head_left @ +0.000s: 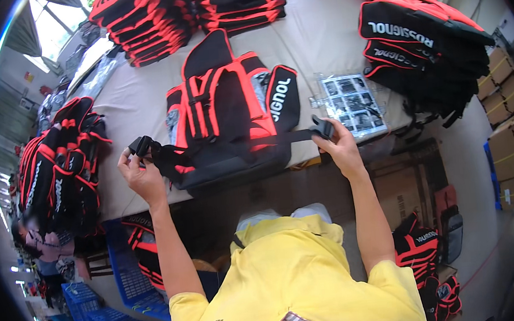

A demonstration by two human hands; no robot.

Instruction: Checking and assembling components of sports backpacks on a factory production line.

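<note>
A black and red backpack (pixel 222 111) lies on the table in front of me, its shoulder straps facing up. Its black waist strap is drawn out to both sides across the bottom of the pack. My left hand (pixel 143 178) pinches a black plastic buckle (pixel 141 145) at the strap's left end. At the other end, my right hand (pixel 342 147) grips the matching black buckle half (pixel 322 127) between thumb and fingers. The two buckle halves are well apart, and the strap to the right hand looks taut.
Stacks of similar packs stand at the back (pixel 147 23), on the right (pixel 420 36) and on the left (pixel 62 171). A clear plastic packet (pixel 350 103) lies right of the backpack on the pale tabletop (pixel 123 99). Blue crates (pixel 127 282) and cardboard boxes (pixel 513 150) stand around.
</note>
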